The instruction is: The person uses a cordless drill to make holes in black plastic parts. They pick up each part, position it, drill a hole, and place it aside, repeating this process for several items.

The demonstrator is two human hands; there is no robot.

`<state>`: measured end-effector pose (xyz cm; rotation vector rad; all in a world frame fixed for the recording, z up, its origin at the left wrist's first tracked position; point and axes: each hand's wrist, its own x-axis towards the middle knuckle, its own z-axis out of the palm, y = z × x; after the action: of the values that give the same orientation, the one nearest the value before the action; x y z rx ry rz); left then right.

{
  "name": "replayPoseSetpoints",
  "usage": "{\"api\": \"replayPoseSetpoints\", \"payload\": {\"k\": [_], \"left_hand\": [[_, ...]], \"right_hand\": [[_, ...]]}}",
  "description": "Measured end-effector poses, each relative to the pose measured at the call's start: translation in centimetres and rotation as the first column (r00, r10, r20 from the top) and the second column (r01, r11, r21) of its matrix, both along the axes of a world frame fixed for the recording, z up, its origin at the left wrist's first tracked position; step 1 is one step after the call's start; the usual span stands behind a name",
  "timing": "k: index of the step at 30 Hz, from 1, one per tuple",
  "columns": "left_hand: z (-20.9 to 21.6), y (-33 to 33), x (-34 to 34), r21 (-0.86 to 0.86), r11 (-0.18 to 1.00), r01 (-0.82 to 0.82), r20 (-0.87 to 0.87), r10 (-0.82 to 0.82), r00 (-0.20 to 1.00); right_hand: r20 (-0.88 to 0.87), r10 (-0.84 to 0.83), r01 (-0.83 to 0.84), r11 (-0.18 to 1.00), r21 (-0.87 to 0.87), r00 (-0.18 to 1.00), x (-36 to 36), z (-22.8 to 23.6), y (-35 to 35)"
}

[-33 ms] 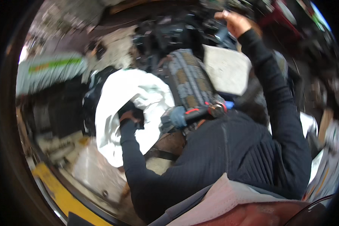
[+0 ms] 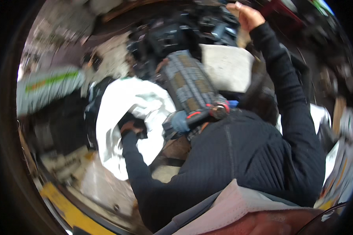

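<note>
- Head view: the left arm bent forward, its left hand point(image 2: 130, 127) inside the mouth of the white bag point(image 2: 109, 107); I could not tell what its fingers gripped.
- The white bag lay left of the patterned grey-brown cloth point(image 2: 186, 76).
- The right arm stretched far forward, right hand point(image 2: 248, 16) pointing leftward; blur hid its finger spread.

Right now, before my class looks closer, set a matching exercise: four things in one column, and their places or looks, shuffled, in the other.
Things
1. left hand
2. right hand
3. flat piece
4. package

Places or looks
A. squarish and beige
B. raised near the picture's top edge
C. at the far left, with a green band
D. among the folds of the white material

Pairs: 1-D, 2-B, 3-A, 4-C
</note>
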<state>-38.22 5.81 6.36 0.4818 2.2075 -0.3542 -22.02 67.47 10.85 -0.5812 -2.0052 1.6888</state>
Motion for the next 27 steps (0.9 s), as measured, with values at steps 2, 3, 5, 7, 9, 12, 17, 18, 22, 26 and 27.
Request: {"api": "replayPoseSetpoints", "payload": {"k": [2, 3, 5, 7, 9, 12, 17, 18, 22, 26, 27], "left_hand": [[-3.5, 0.0, -0.7, -0.087, 0.99, 0.108, -0.168, -0.121, 0.978], [-2.1, -1.6, -0.7, 0.008, 0.999, -0.047, -0.076, 0.047, 0.996], [-3.0, -3.2, -1.1, 0.088, 0.994, 0.07, -0.158, -0.055, 0.986], [-7.1, -6.3, -1.5, 0.037, 0.99, 0.135, -0.592, -0.087, 0.801], [-4.9, -1.7, 5.0, 0.011, 0.998, -0.06, -0.571, 0.055, 0.819], [-9.6, -2.1, 4.3, -0.004, 1.0, -0.019, -0.624, 0.012, 0.782], [-10.2, -5.4, -1.8, -0.119, 0.977, -0.179, -0.585, 0.077, 0.808], [-10.6, -3.0, 0.2, -0.151, 0.965, -0.214, -0.525, 0.105, 0.845], [-9.6, -0.9, 6.5, -0.154, 0.946, -0.287, -0.663, 0.116, 0.74], [-7.3, -7.6, 5.4, -0.313, 0.944, -0.1, -0.579, -0.106, 0.808], [-6.4, -5.8, 6.9, -0.39, 0.917, -0.088, -0.577, -0.168, 0.799]], "right_hand": [[-0.065, -0.214, 0.181, 0.925, -0.334, 0.975, 11.4, 1.8, 9.8], [-0.159, -0.195, 0.044, 0.754, -0.656, 0.968, 14.8, 3.2, 12.0], [0.078, -0.636, 0.556, 0.601, -0.574, 0.768, 23.0, 1.1, 14.6], [0.215, -0.792, 0.749, 0.397, -0.53, 0.572, 31.5, -4.5, 14.8], [0.239, -0.953, 0.945, 0.109, -0.307, 0.188, 37.0, -14.2, 17.6], [0.734, -0.676, 0.956, 0.166, 0.242, -0.069, 45.8, -20.9, 17.5], [0.91, -0.387, 0.797, 0.499, 0.34, -0.146, 39.1, -26.1, 13.9], [0.917, -0.365, 0.747, 0.562, 0.356, -0.163, 40.8, -26.1, 14.3], [0.873, -0.459, 0.583, 0.668, 0.463, -0.167, 39.2, -22.9, 13.5], [0.953, -0.263, 0.418, 0.857, 0.301, -0.147, 37.3, -26.2, 13.8], [0.952, -0.28, 0.356, 0.883, 0.307, -0.126, 36.3, -25.3, 14.5]]}}
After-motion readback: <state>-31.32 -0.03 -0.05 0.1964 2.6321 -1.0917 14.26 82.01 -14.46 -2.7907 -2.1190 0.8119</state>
